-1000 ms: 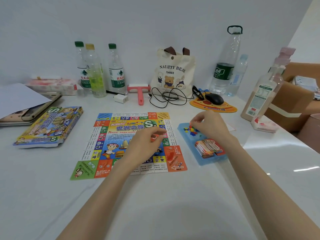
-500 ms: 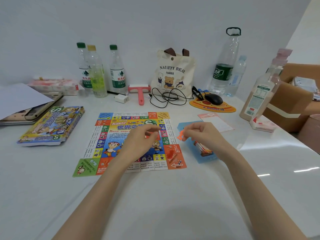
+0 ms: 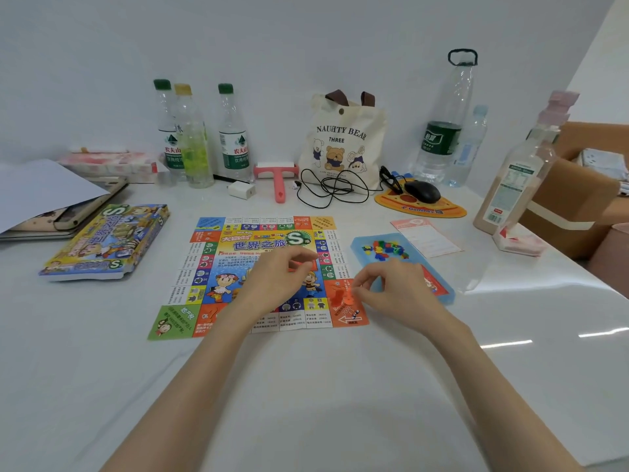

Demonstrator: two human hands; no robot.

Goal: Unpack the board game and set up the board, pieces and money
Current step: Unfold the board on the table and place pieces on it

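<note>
The colourful game board (image 3: 235,247) lies unfolded flat in the middle of the white table. Over its centre my left hand (image 3: 272,284) hovers with curled fingers that pinch a small red piece (image 3: 304,266). At the board's near right orange corner, my right hand (image 3: 394,291) pinches a small orange piece (image 3: 348,298) just above that square. Right of the board lies a blue tray (image 3: 360,245) with several small coloured pieces (image 3: 384,251) and a stack of red cards (image 3: 433,285), partly hidden by my right hand.
The game box (image 3: 105,243) lies left of the board. A paper slip (image 3: 427,237) lies behind the tray. Along the wall stand water bottles (image 3: 235,137), a tote bag (image 3: 340,141), a lint roller (image 3: 277,180), a mouse (image 3: 422,191) and a tall bottle (image 3: 510,185).
My right hand has come from the tray leftwards to the board's orange corner, carrying an orange piece. My left hand has stayed over the board's centre with its red piece.
</note>
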